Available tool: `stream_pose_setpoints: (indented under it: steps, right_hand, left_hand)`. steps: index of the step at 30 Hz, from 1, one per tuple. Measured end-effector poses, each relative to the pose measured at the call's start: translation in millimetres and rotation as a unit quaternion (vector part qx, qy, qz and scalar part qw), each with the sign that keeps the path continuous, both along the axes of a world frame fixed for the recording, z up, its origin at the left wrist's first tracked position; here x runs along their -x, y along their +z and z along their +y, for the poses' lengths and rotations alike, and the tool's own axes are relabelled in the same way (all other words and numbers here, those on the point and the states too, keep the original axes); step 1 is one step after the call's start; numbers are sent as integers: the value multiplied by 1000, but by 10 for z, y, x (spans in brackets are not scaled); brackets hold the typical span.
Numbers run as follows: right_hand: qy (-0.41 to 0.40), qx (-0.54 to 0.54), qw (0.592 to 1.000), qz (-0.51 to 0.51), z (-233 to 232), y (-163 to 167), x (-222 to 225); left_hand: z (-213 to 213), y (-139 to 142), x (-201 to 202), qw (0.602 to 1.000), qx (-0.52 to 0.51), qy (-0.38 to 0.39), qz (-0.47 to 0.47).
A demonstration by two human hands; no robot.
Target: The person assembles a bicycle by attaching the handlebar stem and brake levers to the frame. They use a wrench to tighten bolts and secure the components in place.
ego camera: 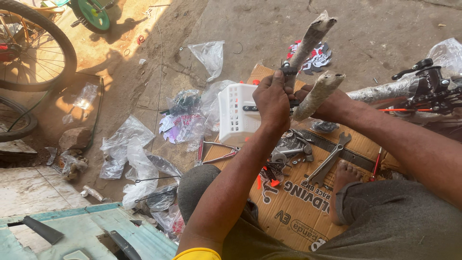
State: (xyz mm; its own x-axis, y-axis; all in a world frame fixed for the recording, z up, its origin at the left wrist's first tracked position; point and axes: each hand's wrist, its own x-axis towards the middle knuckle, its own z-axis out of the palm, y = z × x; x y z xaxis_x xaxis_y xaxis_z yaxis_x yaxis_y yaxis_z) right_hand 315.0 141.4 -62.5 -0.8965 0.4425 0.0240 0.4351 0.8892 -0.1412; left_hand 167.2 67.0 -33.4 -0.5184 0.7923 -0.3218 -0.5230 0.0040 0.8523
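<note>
left hand (272, 98): fingers closed round wrapped handlebar (308, 41) stem | right hand (327, 103): behind bar, grip unclear

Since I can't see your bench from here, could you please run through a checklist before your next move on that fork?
1. Left hand gripping fork: ok.
2. Right hand holding fork's lower part: ok, mostly hidden.
3. Spanner within reach on cardboard: ok.
4. Pliers nearby: ok.
5. Fork wrapping removed: not ok.
6. Small part at left fingers seated: cannot tell.
</note>
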Motion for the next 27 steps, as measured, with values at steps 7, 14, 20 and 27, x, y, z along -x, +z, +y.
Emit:
stream_pose_setpoints:
  steps: [7,14,20,27]
  right_hand:
    - [6,-21,999,-49,-23,84,60]
    - [68,82,991,78,33,103,89]
    - [42,47,997,50,23,31,52]
    - [-21,120,991,54,8,52,59]
  left_hand:
    - [-100,144,-48,979,-3,42,201]
    - [-143,260,116,803,-198,-15,562]
    - [-47,207,74,853,-139,-16,503]
    - [-185,230,-47,811,-120,113,562]
